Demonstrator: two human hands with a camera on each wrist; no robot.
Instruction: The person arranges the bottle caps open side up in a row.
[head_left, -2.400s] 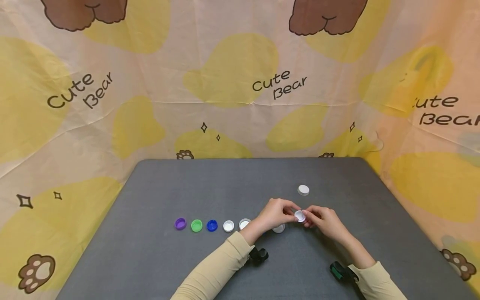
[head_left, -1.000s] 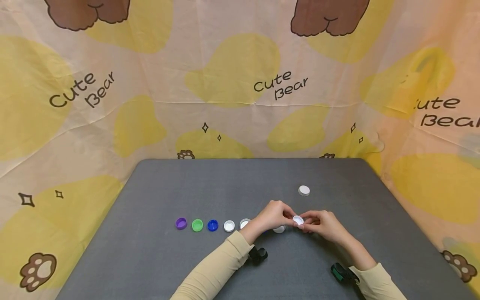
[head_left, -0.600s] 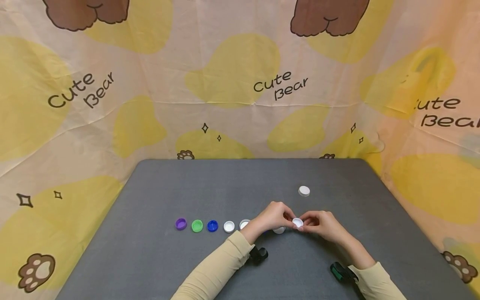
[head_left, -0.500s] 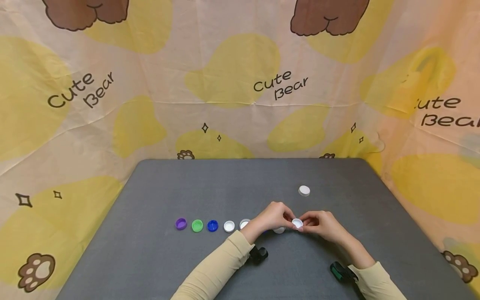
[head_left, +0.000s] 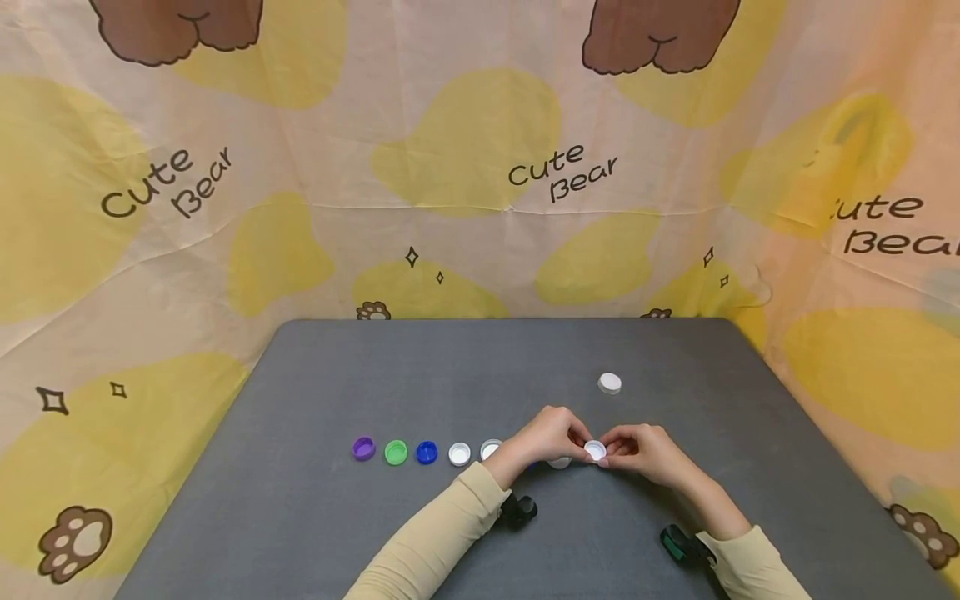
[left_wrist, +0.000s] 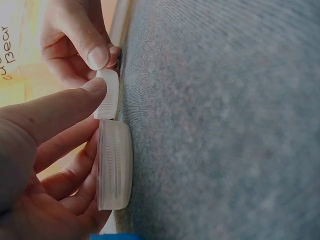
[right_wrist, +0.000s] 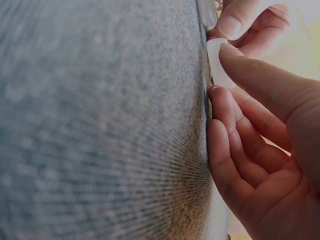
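A small white ribbed bottle cap (head_left: 595, 451) stands with its hollow side up at the right end of a row of caps. My left hand (head_left: 551, 433) pinches it from the left, the thumb on its ribbed side in the left wrist view. From the other side my right hand (head_left: 648, 452) pinches the same cap; in the right wrist view its thumb presses the ribs of the white cap (right_wrist: 220, 62). Close beside it lies a wider translucent cap (left_wrist: 116, 165), partly behind my left hand in the head view.
Leftward the row continues with a purple cap (head_left: 363, 448), a green cap (head_left: 396, 452), a blue cap (head_left: 427, 452) and white caps (head_left: 460, 454). My left arm hides part of it. Another white cap (head_left: 610, 383) lies farther back on the grey table (head_left: 435, 367).
Both hands have brought the white cap down and slightly left, from above the table to beside the translucent cap. It has turned from tilted to nearly flat. The other caps stay put.
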